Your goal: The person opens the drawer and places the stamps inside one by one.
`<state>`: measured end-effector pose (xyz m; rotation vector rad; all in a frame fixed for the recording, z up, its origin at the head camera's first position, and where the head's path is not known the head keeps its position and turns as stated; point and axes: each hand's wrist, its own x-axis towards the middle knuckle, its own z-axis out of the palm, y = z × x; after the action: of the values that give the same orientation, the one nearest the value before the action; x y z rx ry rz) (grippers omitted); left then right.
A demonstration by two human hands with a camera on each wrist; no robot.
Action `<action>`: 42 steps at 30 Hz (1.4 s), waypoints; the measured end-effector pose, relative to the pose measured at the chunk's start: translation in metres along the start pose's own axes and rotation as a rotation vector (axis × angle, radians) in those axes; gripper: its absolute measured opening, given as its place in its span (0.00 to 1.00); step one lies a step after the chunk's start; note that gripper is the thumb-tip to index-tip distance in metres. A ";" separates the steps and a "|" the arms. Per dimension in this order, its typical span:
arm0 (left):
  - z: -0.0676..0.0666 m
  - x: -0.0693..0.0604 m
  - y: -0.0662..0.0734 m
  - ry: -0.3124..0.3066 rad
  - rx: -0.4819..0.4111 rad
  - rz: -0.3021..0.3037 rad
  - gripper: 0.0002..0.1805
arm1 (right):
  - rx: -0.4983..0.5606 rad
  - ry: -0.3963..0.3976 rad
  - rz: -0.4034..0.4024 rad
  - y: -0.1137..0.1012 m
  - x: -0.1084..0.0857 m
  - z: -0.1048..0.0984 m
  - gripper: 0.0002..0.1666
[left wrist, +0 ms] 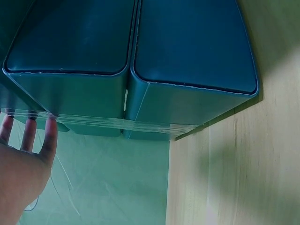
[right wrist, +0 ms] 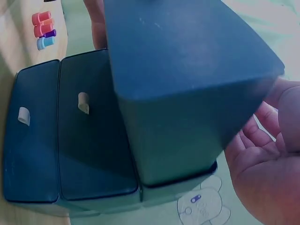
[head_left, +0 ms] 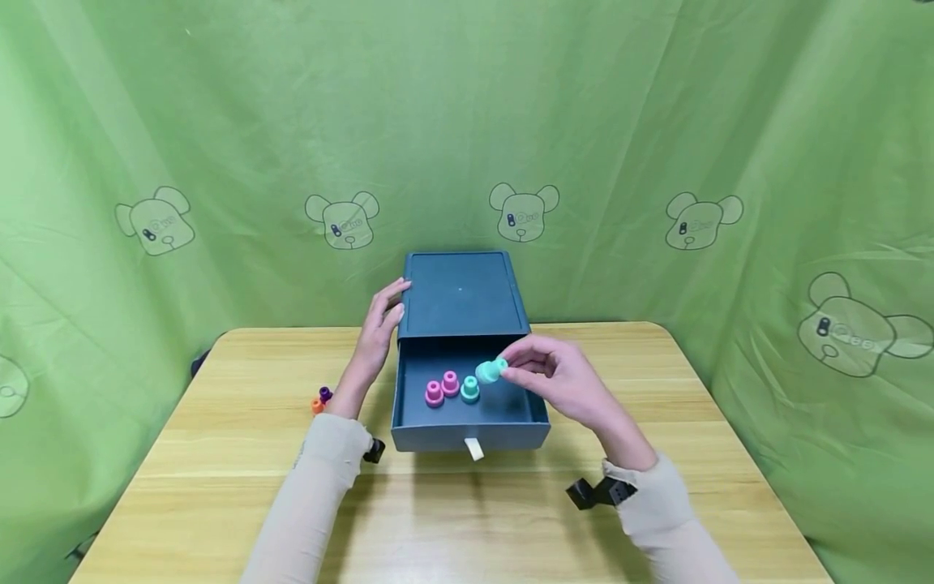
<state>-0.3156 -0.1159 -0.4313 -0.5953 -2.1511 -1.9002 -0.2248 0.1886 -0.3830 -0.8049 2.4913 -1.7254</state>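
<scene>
A dark blue drawer cabinet (head_left: 463, 292) stands on the table, its top drawer (head_left: 467, 438) pulled out toward me. Two pink pegs (head_left: 434, 396) and a teal peg (head_left: 470, 391) stand upright inside, toward the drawer's left. Over the drawer, my right hand (head_left: 562, 377) pinches a tilted teal peg (head_left: 490, 371) between thumb and fingers. My left hand (head_left: 375, 332) touches the cabinet's left side with extended fingers (left wrist: 49, 138). In the right wrist view the drawer hides the pinched peg and the fingertips.
Left of the cabinet, an orange peg (head_left: 317, 405) and a purple peg (head_left: 325, 393) are partly behind my left forearm. The right wrist view also shows red pegs (right wrist: 42, 18) and a light blue peg (right wrist: 45, 43) there. Two lower drawers (right wrist: 93, 150) are closed. A green curtain (head_left: 438, 122) hangs behind.
</scene>
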 end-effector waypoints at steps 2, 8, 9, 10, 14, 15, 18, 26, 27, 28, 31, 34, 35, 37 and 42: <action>0.000 0.000 0.001 0.003 -0.004 0.003 0.27 | -0.030 -0.021 0.000 -0.004 0.002 0.004 0.10; 0.000 0.001 -0.002 0.000 -0.003 0.000 0.28 | -0.097 -0.096 -0.039 -0.011 0.010 0.016 0.08; -0.001 0.003 -0.007 0.000 0.000 0.001 0.28 | -0.110 -0.107 -0.048 -0.012 0.011 0.018 0.08; -0.001 0.005 -0.012 0.000 0.002 0.003 0.28 | -0.128 -0.115 -0.057 -0.014 0.012 0.019 0.07; -0.002 0.011 -0.033 0.005 0.005 0.003 0.28 | -0.187 -0.151 -0.075 -0.018 0.013 0.025 0.08; -0.002 0.011 -0.035 0.008 0.003 0.004 0.28 | -0.196 -0.160 -0.077 -0.019 0.013 0.026 0.08; -0.002 0.011 -0.038 0.015 -0.004 0.009 0.27 | -0.231 -0.188 -0.076 -0.019 0.014 0.030 0.08; -0.002 0.011 -0.040 0.028 -0.003 0.019 0.27 | -0.283 -0.239 -0.061 -0.022 0.016 0.034 0.08; -0.002 0.011 -0.040 0.029 -0.003 0.020 0.27 | -0.285 -0.246 -0.060 -0.022 0.016 0.034 0.07; -0.002 0.011 -0.039 0.028 -0.005 0.022 0.27 | -0.287 -0.254 -0.060 -0.022 0.016 0.034 0.07; -0.002 0.011 -0.040 0.025 -0.002 0.023 0.27 | -0.296 -0.275 -0.063 -0.022 0.017 0.035 0.07; -0.003 0.011 -0.040 0.020 -0.004 0.028 0.27 | -0.298 -0.293 -0.071 -0.022 0.017 0.036 0.07; -0.002 0.011 -0.040 0.019 -0.003 0.028 0.27 | -0.297 -0.298 -0.074 -0.022 0.017 0.036 0.07; -0.002 0.011 -0.040 0.015 -0.008 0.027 0.28 | -0.297 -0.307 -0.078 -0.022 0.018 0.036 0.06; -0.002 0.010 -0.037 0.025 -0.013 0.017 0.28 | -0.313 -0.341 -0.090 -0.022 0.019 0.038 0.06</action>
<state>-0.3411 -0.1190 -0.4603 -0.5863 -2.1135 -1.9039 -0.2217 0.1420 -0.3728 -1.1367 2.5404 -1.1071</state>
